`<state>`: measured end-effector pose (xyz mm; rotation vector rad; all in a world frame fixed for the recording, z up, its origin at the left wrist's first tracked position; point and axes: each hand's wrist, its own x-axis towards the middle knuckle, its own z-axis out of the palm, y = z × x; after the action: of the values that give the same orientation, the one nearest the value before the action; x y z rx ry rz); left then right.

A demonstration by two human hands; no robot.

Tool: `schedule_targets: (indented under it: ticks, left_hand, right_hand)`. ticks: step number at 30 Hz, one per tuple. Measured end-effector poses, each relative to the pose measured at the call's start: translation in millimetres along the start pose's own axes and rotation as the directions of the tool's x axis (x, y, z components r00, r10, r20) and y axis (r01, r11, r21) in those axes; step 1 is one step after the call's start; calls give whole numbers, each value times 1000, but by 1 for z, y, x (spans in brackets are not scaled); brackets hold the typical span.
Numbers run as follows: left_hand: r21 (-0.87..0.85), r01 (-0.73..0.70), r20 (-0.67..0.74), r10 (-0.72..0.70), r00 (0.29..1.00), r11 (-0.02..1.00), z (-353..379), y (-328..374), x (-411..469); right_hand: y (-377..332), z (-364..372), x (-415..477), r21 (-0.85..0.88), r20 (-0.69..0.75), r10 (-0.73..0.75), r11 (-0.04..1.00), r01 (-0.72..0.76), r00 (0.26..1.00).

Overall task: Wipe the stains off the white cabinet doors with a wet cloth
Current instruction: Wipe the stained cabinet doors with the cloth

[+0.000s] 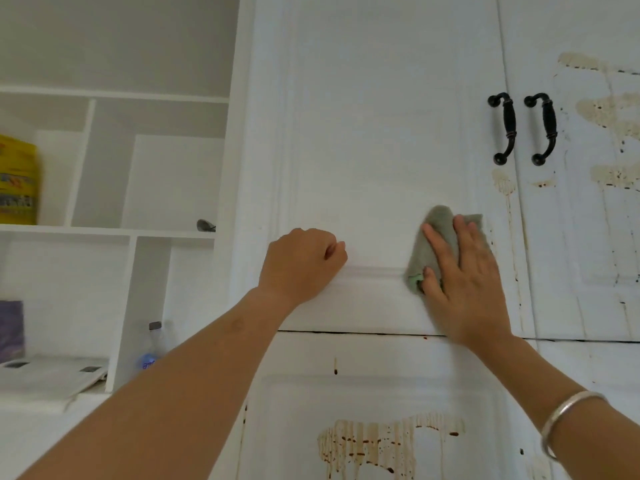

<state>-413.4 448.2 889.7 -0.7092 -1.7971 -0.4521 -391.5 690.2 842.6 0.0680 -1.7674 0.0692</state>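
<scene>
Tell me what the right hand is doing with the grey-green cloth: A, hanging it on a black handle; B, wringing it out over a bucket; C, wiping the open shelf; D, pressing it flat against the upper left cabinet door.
D: the right hand lies with fingers spread over the cloth, pressing it on the upper left door.

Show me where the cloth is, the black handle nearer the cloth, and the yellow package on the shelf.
cloth (439,223), head view, upper fold above the fingertips.
black handle nearer the cloth (509,128), head view, middle of its grip.
yellow package (17,181), head view, centre of its front.
</scene>
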Motion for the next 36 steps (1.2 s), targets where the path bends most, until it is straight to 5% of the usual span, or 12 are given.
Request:
schedule_targets:
  ticks: [4,11,16,21,28,34,36]
  left_hand:
    - [148,39,52,-47,998,988,-16,-34,-26]
    - [290,-12,24,5,1000,957,-19,-58,-43]
    - [247,-75,-99,102,990,966,-13,-74,-44]
    - [239,-137,-139,173,975,961,-14,-76,-41]
    - [291,-118,-98,153,983,949,-12,-74,-41]
    - [199,-131,-155,163,974,971,-13,-78,-44]
    - [209,-127,-156,161,974,970,-14,-77,-43]
  right_hand:
    - [-30,4,9,-2,-29,51,999,-51,998]
    - [-130,20,79,-70,98,-350,931,358,931]
    - [-176,34,98,-105,102,-451,882,460,887]
    - [-170,41,91,-107,111,-676,721,685,728]
    - [-170,36,107,-148,-23,-335,933,328,942]
    - [-193,37,89,46,135,-607,793,607,783]
    - [-188,38,96,-10,143,-639,762,647,756]
